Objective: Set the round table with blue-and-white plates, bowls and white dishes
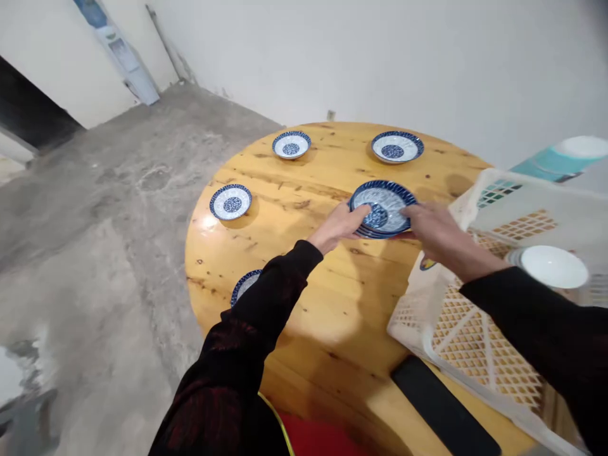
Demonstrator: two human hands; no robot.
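Between my two hands is a stack of blue-and-white plates (387,199), held above the round wooden table (304,183). My left hand (339,227) grips the stack's left edge, thumb on top of the upper plate. On the opposite side, my right hand (434,229) is closed on the rim, its thumb also over the top plate. Single plates of the same pattern lie around the table's edge: a far right plate (398,147), a far left plate (291,146), a left plate (230,202) and a nearer plate (244,285), partly hidden by my left sleeve.
To the right stands a white plastic basket (418,316) with a stack of white bowls (553,266) in it. A black phone-like slab (444,405) lies beside the basket. Behind are a teal-and-white container (546,163) and the wall; a water dispenser (126,60) stands far left.
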